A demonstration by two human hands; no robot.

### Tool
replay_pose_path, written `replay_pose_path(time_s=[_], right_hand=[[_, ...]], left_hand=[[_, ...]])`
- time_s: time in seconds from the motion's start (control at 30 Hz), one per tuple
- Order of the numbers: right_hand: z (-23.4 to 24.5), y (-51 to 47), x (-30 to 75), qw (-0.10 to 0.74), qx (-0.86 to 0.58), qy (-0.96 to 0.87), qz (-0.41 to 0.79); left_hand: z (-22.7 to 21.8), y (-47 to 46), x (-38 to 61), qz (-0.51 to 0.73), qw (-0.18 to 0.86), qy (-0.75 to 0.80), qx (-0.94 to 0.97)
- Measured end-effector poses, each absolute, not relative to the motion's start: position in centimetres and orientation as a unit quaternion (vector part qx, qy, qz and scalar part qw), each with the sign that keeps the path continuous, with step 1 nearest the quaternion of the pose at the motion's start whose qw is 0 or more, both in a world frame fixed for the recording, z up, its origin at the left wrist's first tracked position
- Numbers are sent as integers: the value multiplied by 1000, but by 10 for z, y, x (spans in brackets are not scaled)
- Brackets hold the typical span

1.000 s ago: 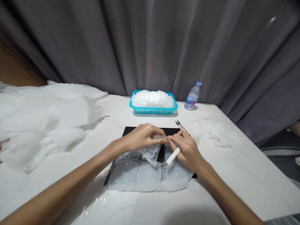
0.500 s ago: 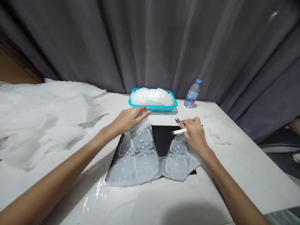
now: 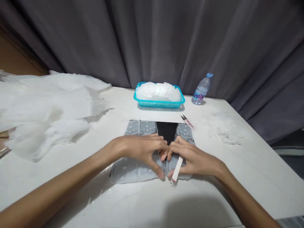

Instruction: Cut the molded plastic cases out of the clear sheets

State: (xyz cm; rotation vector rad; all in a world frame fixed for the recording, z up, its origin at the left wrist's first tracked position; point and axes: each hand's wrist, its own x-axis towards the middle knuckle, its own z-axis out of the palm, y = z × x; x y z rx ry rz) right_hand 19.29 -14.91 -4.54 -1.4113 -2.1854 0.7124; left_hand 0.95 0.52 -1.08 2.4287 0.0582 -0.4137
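A translucent white sheet of rounded square sections with small raised dots (image 3: 125, 169) lies over a black mat (image 3: 167, 130), which shows through the gap between its two wings. My left hand (image 3: 146, 150) rests on the sheet's left wing, thumb stretched apart from the curled fingers near the gap. My right hand (image 3: 190, 156) is on the right wing, its fingertips close to those of the left. A slim white stick with a reddish tip (image 3: 177, 169) is held in my right hand, pointing toward me. Contact between the fingertips and the sheet is partly hidden.
Thread snips (image 3: 187, 122) lie beyond my right hand. A turquoise basket (image 3: 159, 104) of white pieces stands at the back, beside a water bottle (image 3: 201, 90). Translucent sheets (image 3: 47, 104) pile up at left; scraps (image 3: 224, 128) lie at right.
Both hands have come down from the sheet's far edge to its near middle and drawn together. The lifted wings now lie flatter. The white stick has swung to point toward me.
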Motion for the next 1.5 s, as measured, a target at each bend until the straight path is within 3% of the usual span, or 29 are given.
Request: replay_pose_path(time_s=[0.2,0.43,0.87,1.13,1.3,1.5], right_hand=[[-43,-149,197,195,-495,-810,248],[-37,-155,196,244,-528,-756,299],[-40,-152,190,301,-539,-775,138],[-46,-148,191,266,-525,-807,50],[-47,-156,183,270,-501,-821,33],[-45,-154,194,286,-566,-773,25]], left_hand=[[-17,0,9,-169,315,19,934],[-6,3,5,-147,411,-1,900],[-5,13,8,-140,555,31,820],[-23,20,14,-107,544,13,832],[-45,52,13,-58,483,53,872],[-30,51,7,-106,476,55,872]])
